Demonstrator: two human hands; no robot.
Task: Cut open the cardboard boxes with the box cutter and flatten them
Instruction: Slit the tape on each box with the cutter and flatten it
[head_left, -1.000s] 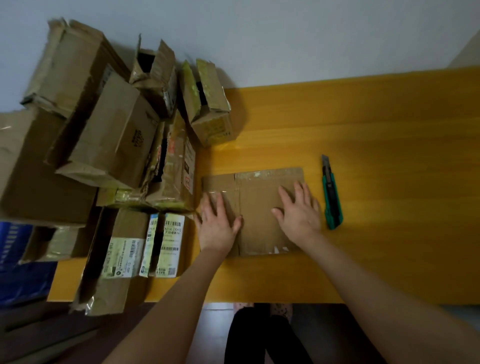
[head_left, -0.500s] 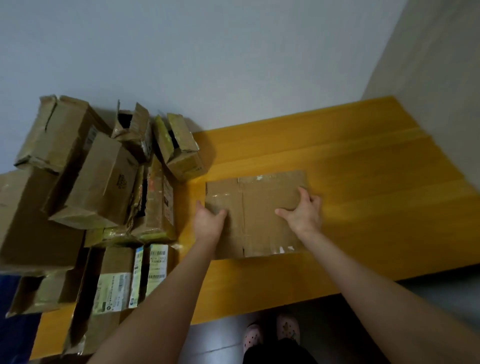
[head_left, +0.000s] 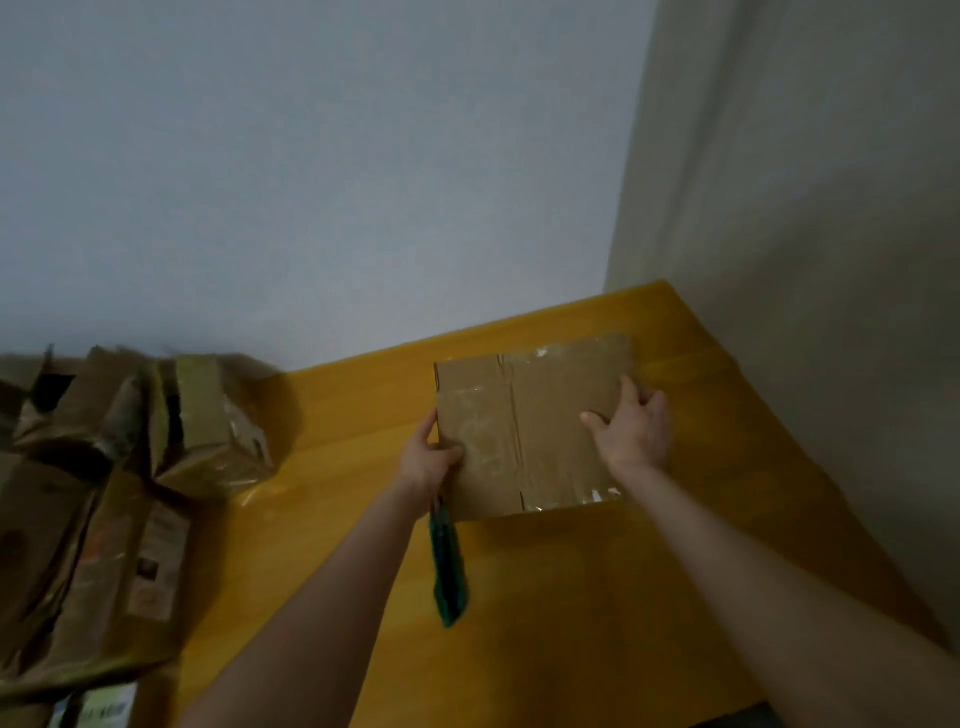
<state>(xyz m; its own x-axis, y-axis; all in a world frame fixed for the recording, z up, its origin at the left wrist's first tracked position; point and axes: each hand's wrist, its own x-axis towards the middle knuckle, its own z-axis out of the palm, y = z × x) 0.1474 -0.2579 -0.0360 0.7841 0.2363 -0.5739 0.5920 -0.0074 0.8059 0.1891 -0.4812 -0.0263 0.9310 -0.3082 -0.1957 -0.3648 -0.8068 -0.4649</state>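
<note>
Where the pale grey back wall (head_left: 311, 182) meets a beige side wall (head_left: 805, 234), a yellow wooden tabletop (head_left: 597, 597) fills the corner, glossy and laid in long boards. At the lower left of the frame a blurred pile of boxes (head_left: 104, 467) is heaped, brown card with torn flaps and some white labels. Right of centre is the flattened box (head_left: 545, 415), a tan rectangle creased down the middle and patched with shiny clear tape. The left grip (head_left: 428, 460) pinches its left edge, thumb on top. The right grip (head_left: 631, 431) clasps its right edge, thumb across the face. Just below the left grip a green box cutter (head_left: 448, 577) lies on the tabletop, its top end hidden by the wrist.
</note>
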